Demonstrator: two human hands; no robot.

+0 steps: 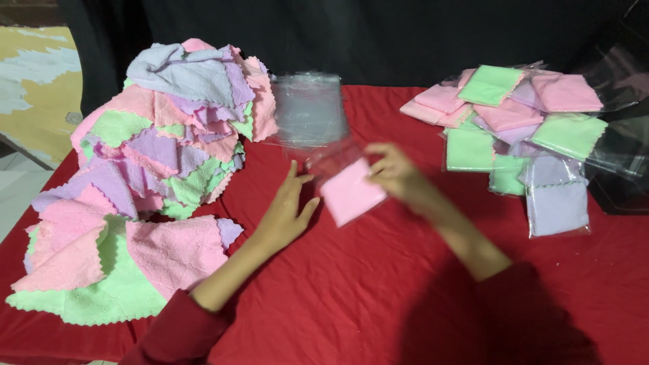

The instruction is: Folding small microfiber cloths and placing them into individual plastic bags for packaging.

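The person's right hand [399, 174] is holding a folded pink cloth in a clear bag [351, 192] just above the red tabletop [378, 290], near its middle. The grip there is pinching together on the upper right edge of the bag, though the motion blur is making the fingertips hard to read. The left hand [287, 213] is hovering just beside the bag's left edge, fingers spread apart and open, holding nothing; I cannot tell whether it is touching the plastic.

Behind the bagged cloth a stack of empty clear bags [307, 108] is lying flat on the tabletop. To the person's left a big loose heap of unfolded cloths [162, 149] in pink, green and lilac is spilling toward the near edge. Well apart on the right, a pile of bagged cloths [520, 128] in the same colours is resting on the tabletop, the packets overlapping one another. Both sleeves are dark red.
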